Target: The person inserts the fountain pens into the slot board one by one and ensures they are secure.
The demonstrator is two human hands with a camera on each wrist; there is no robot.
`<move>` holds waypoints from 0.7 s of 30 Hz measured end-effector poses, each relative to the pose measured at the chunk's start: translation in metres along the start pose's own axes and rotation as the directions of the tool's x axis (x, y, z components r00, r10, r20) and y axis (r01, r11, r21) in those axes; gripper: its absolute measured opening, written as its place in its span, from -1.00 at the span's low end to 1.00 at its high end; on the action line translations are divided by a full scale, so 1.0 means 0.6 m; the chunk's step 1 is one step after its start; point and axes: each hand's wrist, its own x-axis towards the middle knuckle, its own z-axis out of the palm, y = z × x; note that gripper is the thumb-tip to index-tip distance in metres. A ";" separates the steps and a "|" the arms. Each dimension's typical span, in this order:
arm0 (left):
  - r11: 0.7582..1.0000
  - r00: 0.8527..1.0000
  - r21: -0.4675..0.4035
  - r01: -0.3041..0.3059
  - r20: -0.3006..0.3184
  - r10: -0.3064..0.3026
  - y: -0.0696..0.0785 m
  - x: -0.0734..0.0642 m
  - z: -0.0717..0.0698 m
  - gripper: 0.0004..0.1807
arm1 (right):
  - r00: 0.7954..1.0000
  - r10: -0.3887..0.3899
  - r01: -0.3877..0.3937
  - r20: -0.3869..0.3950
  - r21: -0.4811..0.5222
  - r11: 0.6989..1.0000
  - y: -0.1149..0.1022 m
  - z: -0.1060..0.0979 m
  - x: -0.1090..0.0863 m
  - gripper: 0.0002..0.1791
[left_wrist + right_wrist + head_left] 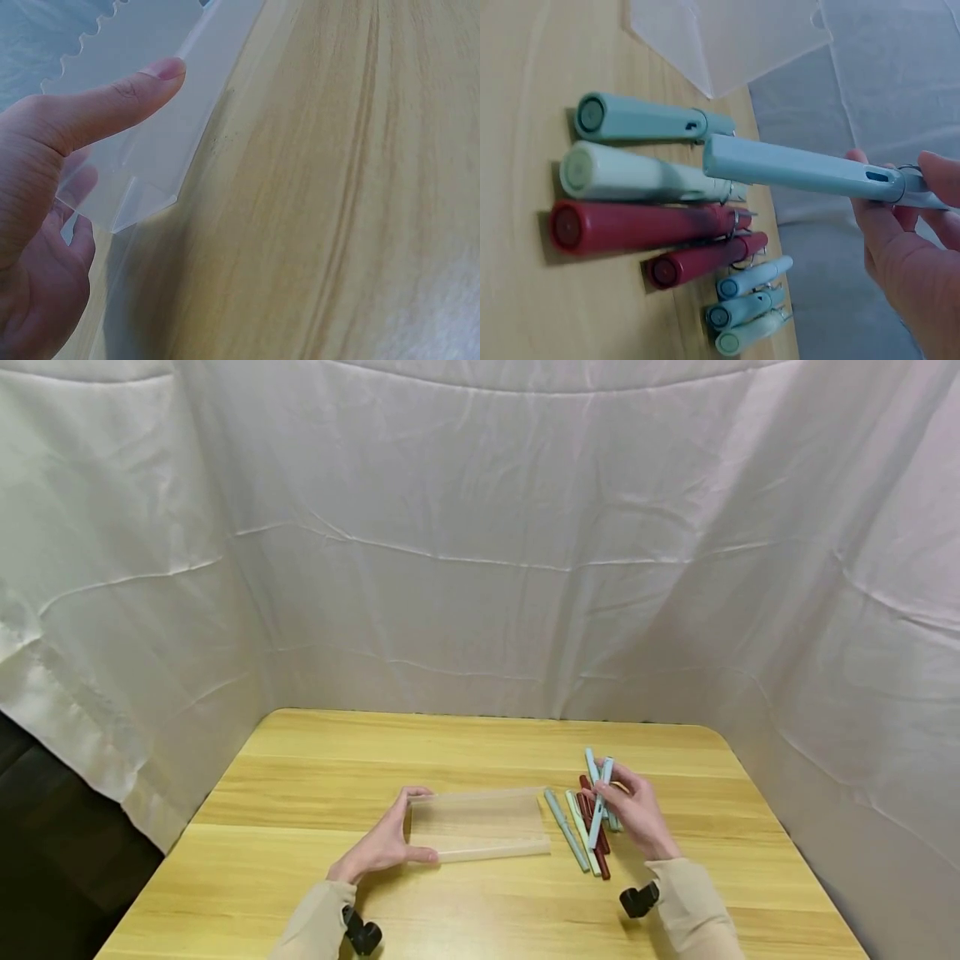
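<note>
My left hand (386,839) grips the left end of a clear plastic rack (483,827), thumb along the front and fingers at the back. A scalloped edge shows on the rack (191,97) in the left wrist view. Between thumb and fingers, my right hand (637,806) pinches a light blue pen (795,166) near one end. That pen is held above the others. Under and beside it lie a grey-teal pen (645,120), a pale green pen (630,174) and two dark red pens (645,225), roughly side by side.
Farther along the row are a smaller-looking light blue pen (754,277), a teal pen (746,309) and another pale green pen (754,331). All lie on the wooden table (300,777), right of the rack. Pale curtains (450,568) surround the table's back and sides.
</note>
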 end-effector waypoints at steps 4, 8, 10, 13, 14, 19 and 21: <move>1.000 1.000 0.003 0.000 -0.005 0.000 -0.002 0.000 0.001 0.06 | 0.999 -0.003 0.004 -0.038 0.031 0.999 -0.003 0.014 0.002 -0.46; 1.000 1.000 0.007 0.010 -0.012 -0.010 -0.002 0.000 0.001 0.07 | 0.996 -0.014 0.017 -0.086 0.030 0.999 -0.005 0.025 0.004 -0.47; 1.000 1.000 0.009 0.017 -0.015 -0.017 -0.002 0.001 0.001 0.07 | 0.995 -0.027 0.027 -0.100 0.000 1.000 -0.006 0.031 0.006 -0.45; 1.000 0.999 0.012 0.024 -0.023 -0.024 0.000 0.001 0.002 0.07 | 0.991 -0.052 0.045 -0.121 -0.067 0.997 -0.007 0.038 0.007 -0.43; 1.000 0.999 0.009 0.029 -0.025 -0.029 0.001 0.001 0.002 0.07 | 0.989 -0.067 0.055 -0.128 -0.093 0.994 -0.007 0.041 0.008 -0.43; 0.998 0.998 0.032 0.047 -0.038 -0.046 0.004 0.000 0.007 0.15 | 0.980 -0.115 0.087 -0.161 -0.173 0.981 -0.008 0.052 0.009 -0.48; 0.998 0.998 0.046 0.049 -0.048 -0.046 0.005 -0.001 0.009 0.17 | 0.978 -0.125 0.093 -0.169 -0.182 0.979 -0.008 0.057 0.009 -0.50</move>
